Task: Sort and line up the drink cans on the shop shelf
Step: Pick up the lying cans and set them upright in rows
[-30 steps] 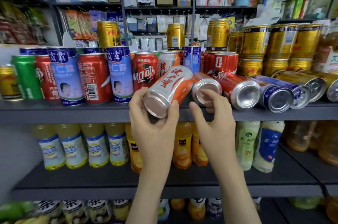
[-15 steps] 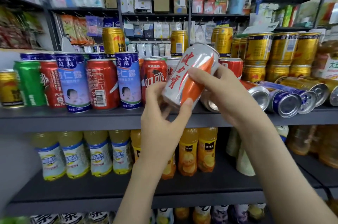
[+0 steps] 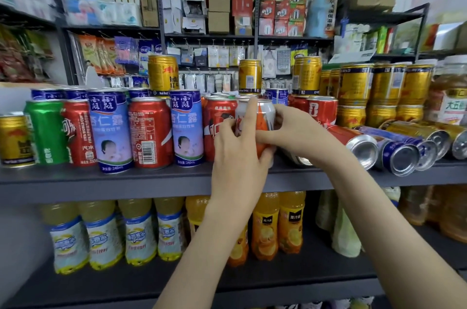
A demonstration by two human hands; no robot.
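Closest to you, your left forearm (image 3: 192,258) and right forearm (image 3: 379,220) rise past the lower shelf (image 3: 303,273). Pale yellow drink bottles (image 3: 103,238) stand there on the left and orange juice bottles (image 3: 278,225) nearer the middle.

Above them, at the front of the middle shelf (image 3: 126,182), both hands hold the silver-and-orange can (image 3: 264,116). Your left hand (image 3: 237,152) wraps its front, with the index finger straight up its face, the other fingers curled round its left side and the thumb hooked at its lower right. Your right hand (image 3: 295,132) grips it from the right, thumb across the front and fingers curled behind. The can is upright, just right of a red cola can (image 3: 214,116). Your left hand hides its base, so you cannot tell whether it rests on the board.

Leftward, the front row stands upright: a blue-and-white can (image 3: 187,126), a red barcode can (image 3: 149,132), a second blue-and-white can (image 3: 110,129), a green can (image 3: 46,129) and a gold can (image 3: 14,137) at the far end. Right of your right hand, cans lie on their sides with their bases toward you: a red lying can (image 3: 353,142), a blue lying can (image 3: 396,154) and gold lying cans (image 3: 424,137).

Behind those are stacked gold cans (image 3: 386,89). Three single gold cans stand on top of the back row, one of them the middle gold can (image 3: 250,76). Farther back are hanging packets (image 3: 214,56), then a top shelf with cardboard boxes (image 3: 218,13) and a pale blue flask (image 3: 317,15).
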